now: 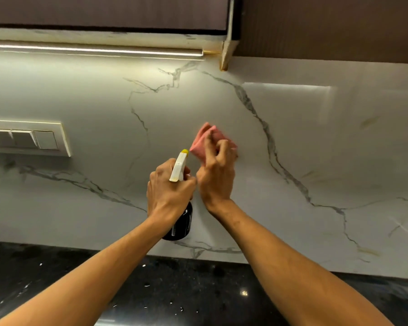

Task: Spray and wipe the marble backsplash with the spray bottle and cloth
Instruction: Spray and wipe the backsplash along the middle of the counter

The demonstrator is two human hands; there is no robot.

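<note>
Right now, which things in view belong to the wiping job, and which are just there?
In the job: spray bottle in the left hand; pink cloth gripped by the right hand at the marble backsplash.
Just there: switch panel, light strip, black countertop, upper cabinet.

You stand in a home kitchen: marble backsplash (292, 161), dark countertop (57, 278), cabinets (327, 27) along the top, switch panel (26, 140) at left.

A white switch panel (28, 140) shows several rockers. Above it glows a light strip (94, 50). Below it lies the black desk (57, 278).
</note>
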